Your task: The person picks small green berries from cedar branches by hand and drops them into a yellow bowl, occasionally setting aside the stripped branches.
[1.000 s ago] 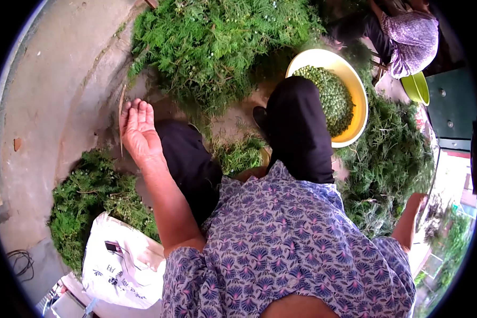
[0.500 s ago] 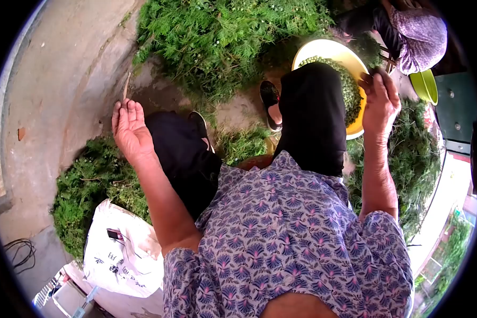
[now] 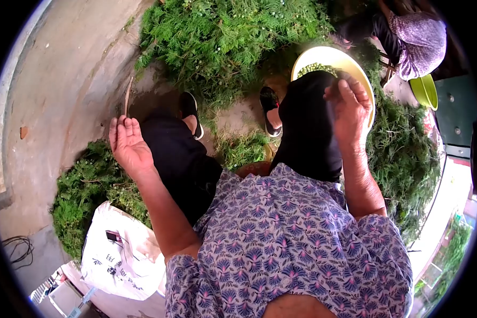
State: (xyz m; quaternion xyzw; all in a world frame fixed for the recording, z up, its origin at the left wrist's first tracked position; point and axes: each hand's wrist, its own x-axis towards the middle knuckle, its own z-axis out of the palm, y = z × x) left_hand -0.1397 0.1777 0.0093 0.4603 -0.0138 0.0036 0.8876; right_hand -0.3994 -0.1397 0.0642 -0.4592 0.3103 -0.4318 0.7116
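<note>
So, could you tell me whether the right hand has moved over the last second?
Yes. The right hand came up from the greens at lower right and now covers part of the bowl.

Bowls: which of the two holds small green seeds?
The round yellow plastic bowl, just beyond the right hand; the smaller lime-green plastic bowl at the far right shows no seeds.

Left hand: palm facing camera, 4 fingers straight and together, bare forearm stretched forward | Right hand: raised, fingers loosely curled, blurred, grip unclear | Arms: both elbows bent, 2 hands well apart
</note>
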